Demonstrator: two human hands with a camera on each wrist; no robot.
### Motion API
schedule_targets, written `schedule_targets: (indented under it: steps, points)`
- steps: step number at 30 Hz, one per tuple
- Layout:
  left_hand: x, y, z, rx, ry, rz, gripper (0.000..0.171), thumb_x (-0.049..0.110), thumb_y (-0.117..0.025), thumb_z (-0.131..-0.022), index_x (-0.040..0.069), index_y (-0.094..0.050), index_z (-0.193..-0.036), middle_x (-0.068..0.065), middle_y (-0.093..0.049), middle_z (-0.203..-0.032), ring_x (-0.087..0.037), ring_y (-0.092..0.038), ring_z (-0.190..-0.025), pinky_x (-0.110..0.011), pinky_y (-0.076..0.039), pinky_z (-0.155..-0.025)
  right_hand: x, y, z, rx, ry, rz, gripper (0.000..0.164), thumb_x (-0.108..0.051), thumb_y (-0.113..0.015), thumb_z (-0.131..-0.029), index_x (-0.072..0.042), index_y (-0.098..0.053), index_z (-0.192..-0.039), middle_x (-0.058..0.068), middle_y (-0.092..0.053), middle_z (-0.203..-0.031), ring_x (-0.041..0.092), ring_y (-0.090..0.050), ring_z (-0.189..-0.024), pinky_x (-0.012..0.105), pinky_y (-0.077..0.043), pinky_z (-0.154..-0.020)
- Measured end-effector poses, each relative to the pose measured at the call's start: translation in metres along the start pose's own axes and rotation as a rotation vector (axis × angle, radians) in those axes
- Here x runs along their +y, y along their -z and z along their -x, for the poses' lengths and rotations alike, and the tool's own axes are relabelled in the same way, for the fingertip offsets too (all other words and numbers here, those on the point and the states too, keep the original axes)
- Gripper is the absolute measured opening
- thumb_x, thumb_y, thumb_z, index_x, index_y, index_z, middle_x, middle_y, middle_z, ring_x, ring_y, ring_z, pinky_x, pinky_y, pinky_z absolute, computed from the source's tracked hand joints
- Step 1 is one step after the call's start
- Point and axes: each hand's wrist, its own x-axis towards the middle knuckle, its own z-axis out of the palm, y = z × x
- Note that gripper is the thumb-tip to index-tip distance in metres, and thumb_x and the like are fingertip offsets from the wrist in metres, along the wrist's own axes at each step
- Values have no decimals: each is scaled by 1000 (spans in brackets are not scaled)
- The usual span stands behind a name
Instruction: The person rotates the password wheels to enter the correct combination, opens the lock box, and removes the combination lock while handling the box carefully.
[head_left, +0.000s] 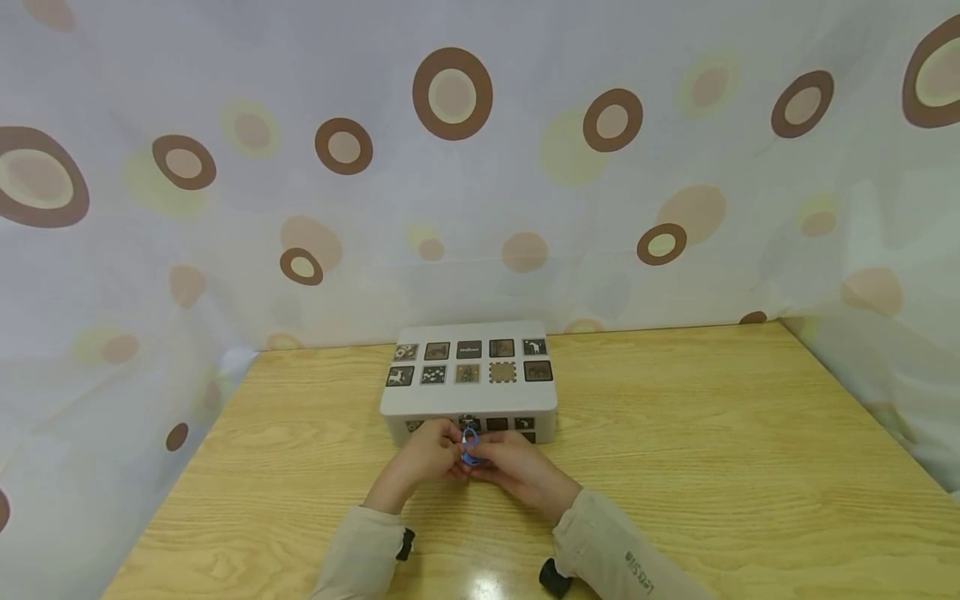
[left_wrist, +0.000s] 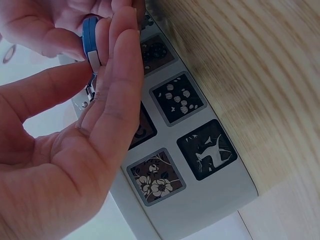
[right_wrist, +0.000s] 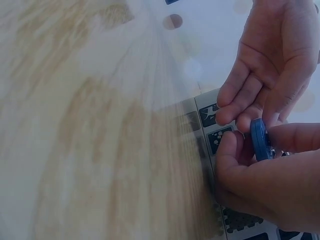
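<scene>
A small blue padlock (head_left: 469, 457) with a loop is at the metal clasp (head_left: 467, 421) on the front of a white box (head_left: 457, 405). My right hand (head_left: 521, 468) pinches its blue body (right_wrist: 258, 140) between thumb and fingers. From the other side, my left hand (head_left: 426, 458) has its thumb and fingers on the same padlock (left_wrist: 90, 39), near its pale lower part; the other left fingers lie fairly straight alongside. Fingers partly cover the clasp, so whether the loop passes through it I cannot tell. The lid is down.
The box carries dark square pictures on its lid and front. It stands on a light wooden table (head_left: 675, 467), near the back edge. A white curtain (head_left: 480, 192) with brown circles hangs behind and along both sides.
</scene>
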Motion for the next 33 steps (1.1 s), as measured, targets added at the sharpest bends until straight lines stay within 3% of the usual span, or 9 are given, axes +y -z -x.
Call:
schedule_targets:
  steps: [14,22,33]
  points:
    - [1,0,0,-4,-3,1,4,-8,-48,-93,-8,-52,-93,-19,-66,-73,-33,-69,-68,-37,-56,-62,-3,-1,1,1,12,-16,31,2,-50,-95,24,-49,-117,12,-59,-102,13,-60,-88,31,-52,-87]
    - [0,0,1,4,-32,4,3,-7,-48,-94,-9,-51,-93,-20,-66,-71,-34,-68,-65,-39,-57,-61,-2,-1,3,6,-6,-21,32,-3,-49,-96,22,-51,-116,9,-61,-96,13,-61,-84,31,-53,-85]
    - [0,0,0,3,-7,-24,4,-6,-49,-94,-7,-53,-94,-16,-67,-72,-30,-69,-66,-36,-55,-60,-2,-2,2,21,-8,-9,30,0,-50,-97,23,-51,-117,10,-60,-98,12,-61,-85,27,-53,-81]
